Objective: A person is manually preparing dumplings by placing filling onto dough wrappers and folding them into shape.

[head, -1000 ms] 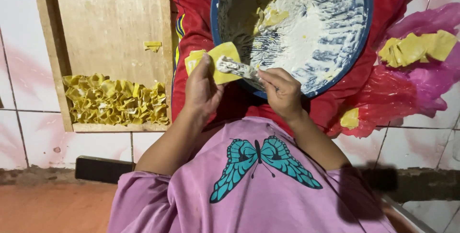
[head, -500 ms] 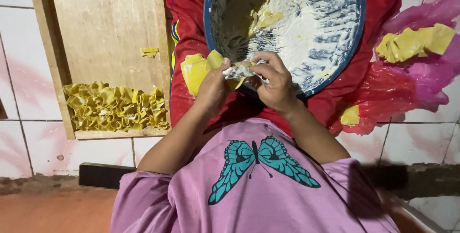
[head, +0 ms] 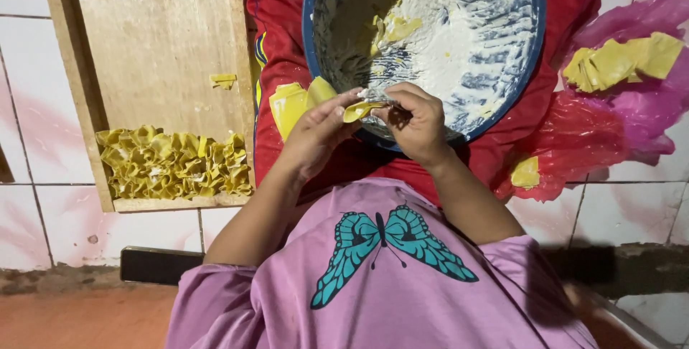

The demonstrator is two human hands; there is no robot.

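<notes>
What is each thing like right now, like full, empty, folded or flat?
Big blue-rimmed round bowl: nearly empty, white smears and a few yellow scraps inside.
Small yellow dough wrapper: pinched between both hands, partly folded.
Left hand: fingers closed on the wrapper.
Right hand: fingers pinching the wrapper.
Wooden tray: far part bare, near end filled with folded yellow dumplings.
Stack of flat yellow wrappers: unfolded, on pink plastic.

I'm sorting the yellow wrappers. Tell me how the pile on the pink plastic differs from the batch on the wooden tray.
The pile on the pink plastic lies flat, loosely overlapped; the batch on the wooden tray is folded and crinkled. The pile is small and heaped; the batch is larger, packed in rows across the tray's near end. The pile sits right of the blue basin, the batch left. Both are yellow.
</notes>
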